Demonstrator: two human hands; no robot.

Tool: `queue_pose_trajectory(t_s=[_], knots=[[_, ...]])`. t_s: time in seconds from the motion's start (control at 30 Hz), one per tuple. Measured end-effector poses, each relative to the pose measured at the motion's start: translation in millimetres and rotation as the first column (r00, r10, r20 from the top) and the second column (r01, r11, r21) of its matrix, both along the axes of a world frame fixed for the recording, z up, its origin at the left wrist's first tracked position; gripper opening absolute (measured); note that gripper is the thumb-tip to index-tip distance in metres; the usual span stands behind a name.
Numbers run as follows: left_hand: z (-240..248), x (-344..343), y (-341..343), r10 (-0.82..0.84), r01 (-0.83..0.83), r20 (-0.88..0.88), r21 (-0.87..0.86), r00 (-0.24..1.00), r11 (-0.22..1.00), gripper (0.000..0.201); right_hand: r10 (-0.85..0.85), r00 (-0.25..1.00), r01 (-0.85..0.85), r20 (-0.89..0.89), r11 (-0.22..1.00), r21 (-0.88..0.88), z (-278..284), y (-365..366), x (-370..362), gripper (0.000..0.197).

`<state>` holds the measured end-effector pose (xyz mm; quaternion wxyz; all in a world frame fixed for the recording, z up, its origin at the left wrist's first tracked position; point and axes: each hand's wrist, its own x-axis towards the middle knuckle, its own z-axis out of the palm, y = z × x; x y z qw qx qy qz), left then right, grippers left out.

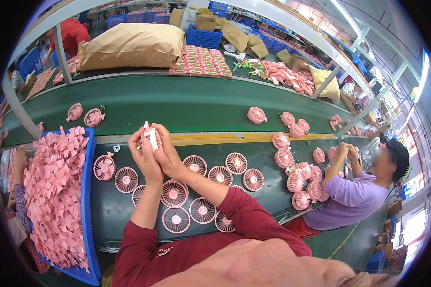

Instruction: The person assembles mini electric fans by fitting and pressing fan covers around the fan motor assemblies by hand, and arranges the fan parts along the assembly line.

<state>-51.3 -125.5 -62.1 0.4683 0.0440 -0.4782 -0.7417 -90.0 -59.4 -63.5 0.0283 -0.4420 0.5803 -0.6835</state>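
Observation:
Above the near bench, my left hand and my right hand close around a small pink fan head from both sides. A pale edge of it shows between my fingers; the rest is covered by my hands. Below my wrists lie several round pink fan grilles, among them one grille beside my right forearm and one grille nearer me. Left of my hands is a pink fan head with blades, lying on the bench.
At the left stands a blue bin heaped with pink fan blades. A green conveyor belt runs beyond the bench, carrying a few fan heads. To the right, a person in a purple shirt works beside piled fan heads. A brown sack lies behind.

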Motion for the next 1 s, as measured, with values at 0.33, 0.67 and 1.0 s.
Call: queue_pose_trajectory(t_s=[0.33, 0.67, 1.0], knots=[[-33.2, -25.1, -14.6, -0.077, 0.050, 0.191, 0.140, 0.979, 0.989, 0.026, -0.106, 0.991, 0.124, -0.076, 0.946, 0.301, -19.2, 4.0, -42.6, 0.048], [-40.1, -33.7, -92.7, 0.111, 0.029, 0.402, -0.325, 0.909, 0.945, 0.055, -0.598, 0.375, 0.918, -0.708, 0.345, 0.195, -51.9, 103.6, -169.7, 0.061], [-55.0, -95.8, -278.4, 0.762, 0.075, 0.411, -0.898, 0.500, 0.434, 0.054, 0.123, 0.861, 0.344, -0.493, 0.573, 0.744, -45.4, 113.4, -47.7, 0.070]])
